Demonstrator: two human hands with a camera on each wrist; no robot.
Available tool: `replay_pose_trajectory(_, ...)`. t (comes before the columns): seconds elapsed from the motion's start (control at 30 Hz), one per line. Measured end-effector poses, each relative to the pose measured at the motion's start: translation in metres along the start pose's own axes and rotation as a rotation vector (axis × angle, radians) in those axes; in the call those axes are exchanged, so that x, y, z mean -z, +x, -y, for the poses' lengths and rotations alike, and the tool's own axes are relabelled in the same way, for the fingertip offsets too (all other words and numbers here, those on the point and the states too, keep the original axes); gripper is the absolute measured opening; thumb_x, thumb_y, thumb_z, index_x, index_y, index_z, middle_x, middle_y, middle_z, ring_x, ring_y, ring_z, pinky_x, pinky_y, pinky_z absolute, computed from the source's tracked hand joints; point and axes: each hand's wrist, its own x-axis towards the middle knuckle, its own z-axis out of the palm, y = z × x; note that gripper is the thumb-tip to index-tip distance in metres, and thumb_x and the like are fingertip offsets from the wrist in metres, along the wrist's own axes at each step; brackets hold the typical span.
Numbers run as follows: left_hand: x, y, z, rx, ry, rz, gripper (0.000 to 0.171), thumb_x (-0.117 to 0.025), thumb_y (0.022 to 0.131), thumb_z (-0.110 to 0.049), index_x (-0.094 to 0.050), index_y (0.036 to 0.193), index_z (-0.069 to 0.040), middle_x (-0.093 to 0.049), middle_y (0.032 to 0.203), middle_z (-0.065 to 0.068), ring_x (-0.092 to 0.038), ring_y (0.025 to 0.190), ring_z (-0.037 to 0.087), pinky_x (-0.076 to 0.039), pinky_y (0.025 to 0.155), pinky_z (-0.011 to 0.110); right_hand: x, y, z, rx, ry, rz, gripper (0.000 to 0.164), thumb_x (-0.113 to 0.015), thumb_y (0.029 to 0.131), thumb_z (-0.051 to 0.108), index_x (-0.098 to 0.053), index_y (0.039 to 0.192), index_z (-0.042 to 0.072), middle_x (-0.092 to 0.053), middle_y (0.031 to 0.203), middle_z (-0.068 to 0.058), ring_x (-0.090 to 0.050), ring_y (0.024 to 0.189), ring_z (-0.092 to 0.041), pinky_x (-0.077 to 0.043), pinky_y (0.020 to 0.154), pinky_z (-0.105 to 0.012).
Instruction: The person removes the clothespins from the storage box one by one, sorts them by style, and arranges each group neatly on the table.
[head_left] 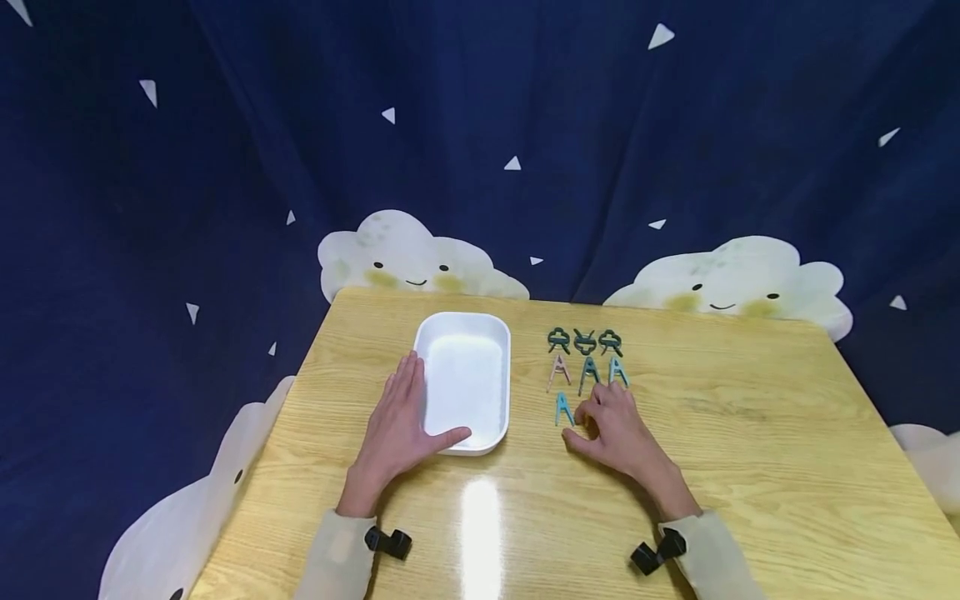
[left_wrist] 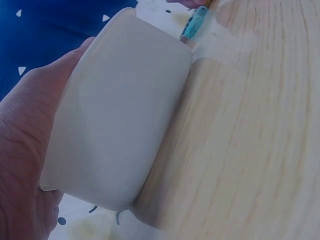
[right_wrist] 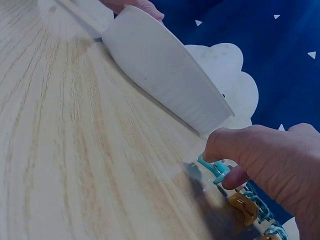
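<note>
A white rectangular tray (head_left: pixel 462 451) lies on the wooden table. Along its left side rests my left hand (head_left: pixel 396 417), fingers straight and the thumb reaching over the near rim. My right hand (head_left: pixel 617 427) is over the clothespins, thumb and forefinger apart beside a light blue clothespin (head_left: pixel 564 409). In the right wrist view that clothespin (right_wrist: pixel 214 168) shows between thumb and fingertip. Just beyond the hand lie a pink clothespin (head_left: pixel 558 372), a teal one (head_left: pixel 589 374) and another light blue one (head_left: pixel 617 371). An orange clip (right_wrist: pixel 243 207) below the hand is hidden from the head view.
Behind the clothespins, three dark green clips (head_left: pixel 585 342) form a row. The wooden table (head_left: pixel 750 467) extends to the right and towards the front. A dark blue curtain (head_left: pixel 480 125) with printed clouds hangs behind its far edge.
</note>
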Motion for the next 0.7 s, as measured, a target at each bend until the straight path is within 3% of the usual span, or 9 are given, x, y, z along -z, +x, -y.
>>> replay_pose_trajectory(0.17, -0.001, 0.002, -0.001, -0.006, 0.009, -0.006, 0.14, -0.059, 0.075, -0.093, -0.01, 0.166, 0.0, -0.002, 0.176, 0.013, -0.008, 0.162, 0.03, -0.012, 0.131, 0.046, 0.0, 0.0, 0.001, -0.012, -0.016, 0.01, 0.025, -0.084, 0.081, 0.04, -0.069, 0.076, 0.022, -0.037, 0.077, 0.009, -0.03, 0.077, -0.019, -0.02, 0.071, -0.034)
replay_pose_trajectory(0.37, -0.002, -0.007, 0.0, 0.005, -0.001, 0.013, 0.14, -0.059, 0.074, -0.093, -0.011, 0.166, 0.001, -0.003, 0.176, 0.014, -0.007, 0.162, 0.03, -0.012, 0.131, 0.047, 0.001, -0.005, 0.004, -0.026, -0.008, -0.002, 0.023, -0.083, 0.081, 0.038, -0.07, 0.08, 0.02, -0.045, 0.076, 0.007, -0.034, 0.077, -0.018, -0.024, 0.073, -0.034)
replay_pose_trajectory(0.5, -0.003, -0.008, 0.003, 0.017, 0.005, 0.009, 0.14, -0.06, 0.074, -0.093, -0.01, 0.166, 0.0, -0.003, 0.176, 0.013, -0.006, 0.162, 0.029, -0.012, 0.131, 0.047, 0.007, -0.001, 0.002, -0.048, -0.011, -0.063, 0.022, -0.079, 0.082, 0.032, -0.074, 0.09, 0.012, -0.053, 0.079, 0.0, -0.037, 0.076, -0.019, -0.026, 0.071, -0.035)
replay_pose_trajectory(0.7, -0.003, 0.001, 0.007, 0.008, 0.008, -0.001, 0.138, -0.058, 0.076, -0.093, -0.01, 0.166, -0.001, 0.0, 0.176, 0.011, -0.005, 0.162, 0.029, -0.011, 0.131, 0.046, 0.026, 0.004, -0.01, -0.092, 0.02, -0.192, 0.028, -0.076, 0.083, 0.021, -0.074, 0.106, 0.006, -0.058, 0.081, -0.006, -0.038, 0.077, -0.021, -0.027, 0.072, -0.036)
